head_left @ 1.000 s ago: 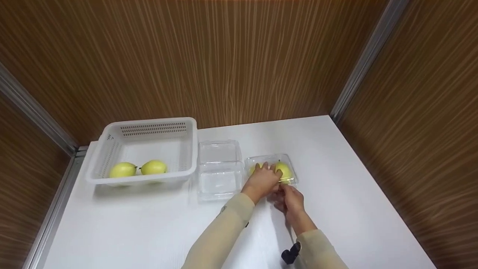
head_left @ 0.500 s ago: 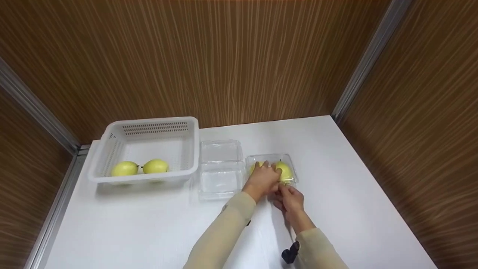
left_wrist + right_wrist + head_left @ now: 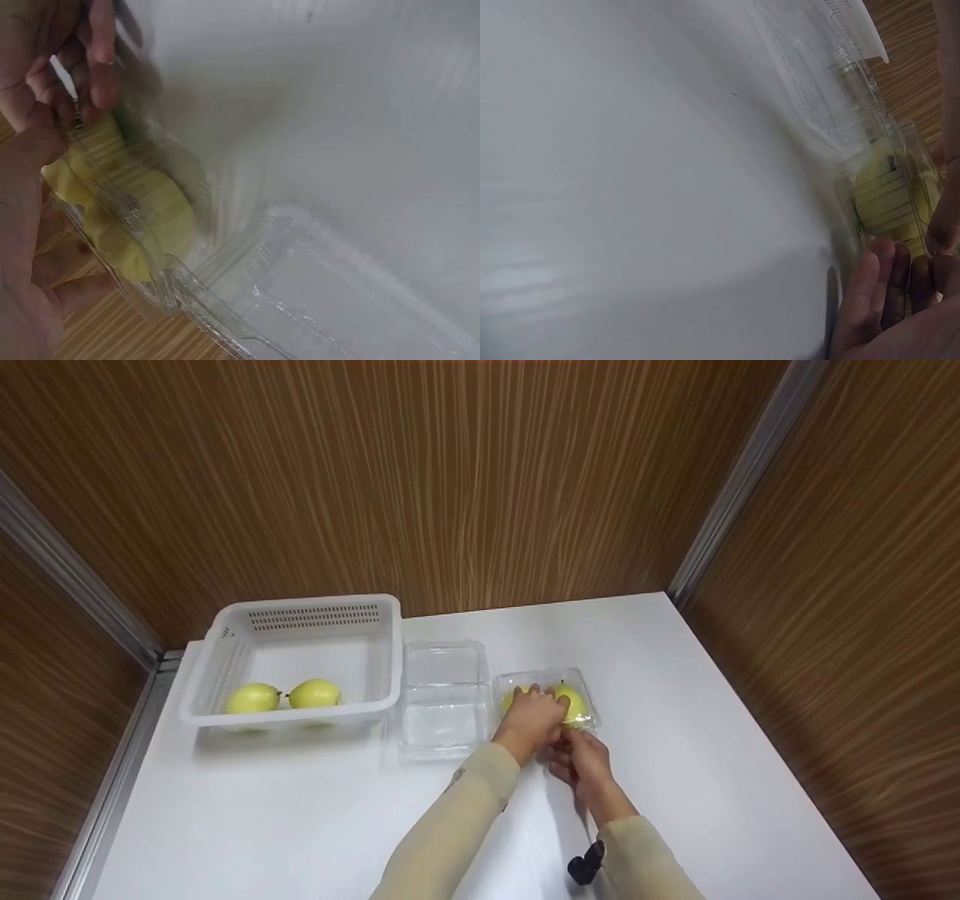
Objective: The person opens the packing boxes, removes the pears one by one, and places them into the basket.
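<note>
A clear plastic clamshell box (image 3: 539, 675) with its lid over two yellow-green pears (image 3: 573, 705) sits on the white table. My left hand (image 3: 534, 717) rests on the lid with its fingers spread, partly covering one pear. At the front edge of the box, my right hand (image 3: 588, 757) pinches the rim between thumb and fingers, close below the left thumb. In the left wrist view, the pears (image 3: 154, 214) show through the clear wall. Curled fingers of the right hand (image 3: 900, 300) lie along the box edge in the right wrist view.
Left of the box, an unfolded clear clamshell (image 3: 444, 667) lies with nothing inside. A white perforated basket (image 3: 289, 716) at the back left holds two more pears (image 3: 315, 693). Wood-grain panels (image 3: 450, 487) border the table (image 3: 315, 817) at the back and sides.
The hands and the box stay nearly in place, with only slight shifts of the left hand and forearm. The whole scene has moved slightly right in view.
</note>
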{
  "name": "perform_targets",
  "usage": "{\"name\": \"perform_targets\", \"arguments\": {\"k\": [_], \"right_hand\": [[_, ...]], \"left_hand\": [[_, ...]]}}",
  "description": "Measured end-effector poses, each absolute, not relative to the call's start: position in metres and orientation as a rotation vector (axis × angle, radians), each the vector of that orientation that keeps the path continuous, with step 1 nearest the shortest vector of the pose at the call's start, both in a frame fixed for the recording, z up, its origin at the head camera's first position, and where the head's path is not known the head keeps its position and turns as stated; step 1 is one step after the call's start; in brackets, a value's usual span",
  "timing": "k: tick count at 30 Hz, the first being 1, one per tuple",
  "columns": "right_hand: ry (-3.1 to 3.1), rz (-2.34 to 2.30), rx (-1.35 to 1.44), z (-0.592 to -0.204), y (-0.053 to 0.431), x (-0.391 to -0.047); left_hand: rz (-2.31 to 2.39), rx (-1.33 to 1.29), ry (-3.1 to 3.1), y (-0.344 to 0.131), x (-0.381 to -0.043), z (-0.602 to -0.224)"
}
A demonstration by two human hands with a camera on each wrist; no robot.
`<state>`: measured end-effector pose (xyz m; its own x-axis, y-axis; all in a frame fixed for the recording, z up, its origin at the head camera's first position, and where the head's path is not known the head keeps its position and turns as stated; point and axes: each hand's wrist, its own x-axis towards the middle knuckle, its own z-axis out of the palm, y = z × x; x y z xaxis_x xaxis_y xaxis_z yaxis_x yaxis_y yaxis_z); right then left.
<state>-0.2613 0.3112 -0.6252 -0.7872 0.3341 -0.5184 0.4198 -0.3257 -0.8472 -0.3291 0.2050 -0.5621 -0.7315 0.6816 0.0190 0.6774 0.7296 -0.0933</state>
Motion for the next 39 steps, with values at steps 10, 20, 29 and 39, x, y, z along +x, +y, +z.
{"name": "perform_targets", "arguments": {"k": [10, 20, 29, 39], "right_hand": [[1.795, -2.351, 1.033, -0.627, 0.31, -0.26], [1.806, -2.316, 1.001, -0.627, 0.309, -0.26], [1.897, -2.295, 0.955, -0.63, 0.309, -0.261], [1.91, -2.296, 0.947, -0.629, 0.308, -0.264]], "left_hand": [[0.242, -1.088, -2.865, 0.216, -0.323, -0.556], [0.331, -1.072, -2.788, 0.218, -0.319, -0.563], [0.304, -0.945, -2.787, 0.228, -0.313, -0.564], [0.373, -1.022, -2.689, 0.22, -0.317, -0.567]]}}
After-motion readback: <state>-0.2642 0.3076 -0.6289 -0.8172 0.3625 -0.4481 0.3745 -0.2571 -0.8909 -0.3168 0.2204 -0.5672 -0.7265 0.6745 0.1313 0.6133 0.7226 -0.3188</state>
